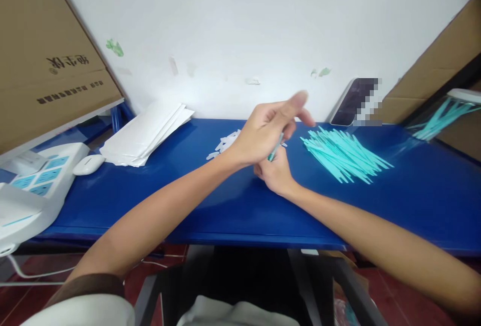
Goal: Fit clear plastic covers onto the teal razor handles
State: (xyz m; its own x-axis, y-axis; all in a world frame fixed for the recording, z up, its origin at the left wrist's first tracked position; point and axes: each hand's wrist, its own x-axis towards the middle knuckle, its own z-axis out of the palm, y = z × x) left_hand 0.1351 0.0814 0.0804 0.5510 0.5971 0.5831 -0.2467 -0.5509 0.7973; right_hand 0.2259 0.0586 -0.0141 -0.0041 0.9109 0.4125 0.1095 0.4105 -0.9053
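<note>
My left hand (268, 128) is above the table, in front of my right hand, its fingers apart and partly bent toward the right, with nothing visible between them. Lower down, my right hand (276, 172) is closed, and a short length of a teal stick (276, 147) rises out of it; the rest is hidden by my hands. Behind my left wrist lies a small pile of white translucent pieces (227, 143), partly covered. To the right of both hands a loose heap of teal sticks (343, 153) rests on the blue table (225, 216).
White flat packets (145, 133) are stacked at the left back, near a white oval case (88, 164) and a white device with blue labels (45, 181). A phone (353, 101) leans on the wall. Cardboard (56, 40) stands left; a clear container of teal sticks (447, 115) sits right.
</note>
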